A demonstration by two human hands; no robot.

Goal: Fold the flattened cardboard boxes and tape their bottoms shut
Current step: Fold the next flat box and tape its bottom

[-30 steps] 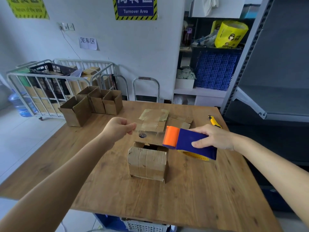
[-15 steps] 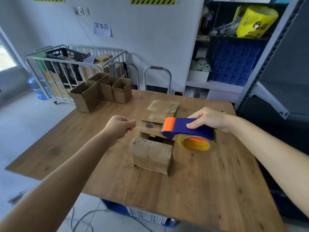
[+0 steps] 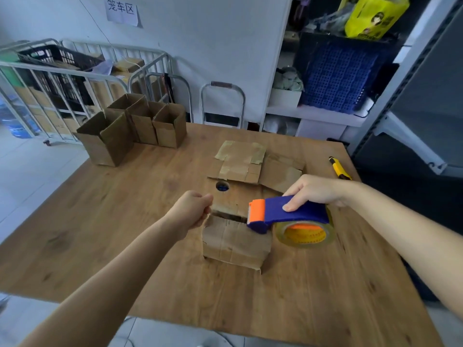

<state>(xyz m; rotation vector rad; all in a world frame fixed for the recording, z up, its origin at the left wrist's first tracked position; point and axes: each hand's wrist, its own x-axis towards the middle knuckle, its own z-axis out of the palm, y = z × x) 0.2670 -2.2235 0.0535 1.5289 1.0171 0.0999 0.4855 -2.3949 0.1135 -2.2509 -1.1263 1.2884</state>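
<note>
Right hand [image 3: 313, 194] grips the tape dispenser [image 3: 295, 214] from above, fingers wrapped over the blue body. The orange cutter end sits at the right top edge of the box [image 3: 235, 244], and the tape roll [image 3: 305, 234] hangs just right of it. Left hand [image 3: 193, 211] is curled in a pinch at the box's top left corner. Can't tell if it holds a tape end, since no clear strip is visible.

The box stands mid-table [image 3: 125, 221] with a dark gap open between its top flaps. For a good seal, probably close that gap first, centre the strip on the seam, pull level and press down over both sides.

Flat cardboard [image 3: 240, 161] lies just behind the box. The knife [image 3: 339, 169] and folded boxes [image 3: 132, 126] are well apart, and bare wood lies left, right and front.
</note>
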